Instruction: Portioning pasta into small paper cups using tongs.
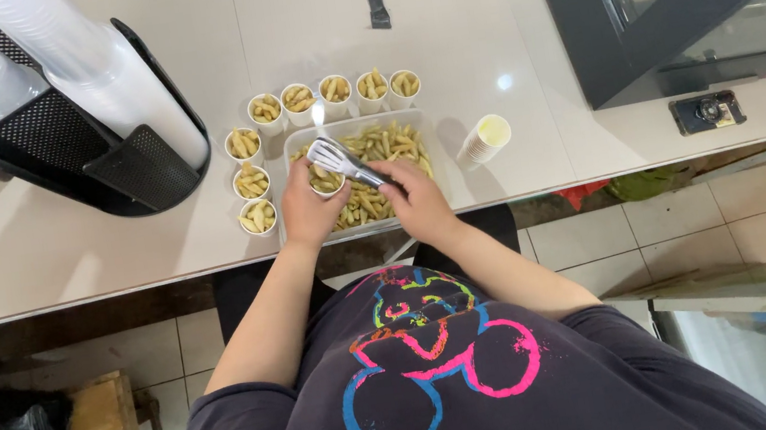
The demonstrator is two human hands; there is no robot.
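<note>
Metal tongs (342,161) gripped in right hand (414,198), small paper cup (327,182) clasped in left hand (307,212), above clear rectangular tray (296,141).

Both hands (307,211) (416,198) forward, fingers curled

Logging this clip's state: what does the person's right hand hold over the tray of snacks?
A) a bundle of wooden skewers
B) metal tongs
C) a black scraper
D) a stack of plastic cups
B: the right hand grips metal tongs above the clear tray, their tips at the small cup held by the left hand.
</note>
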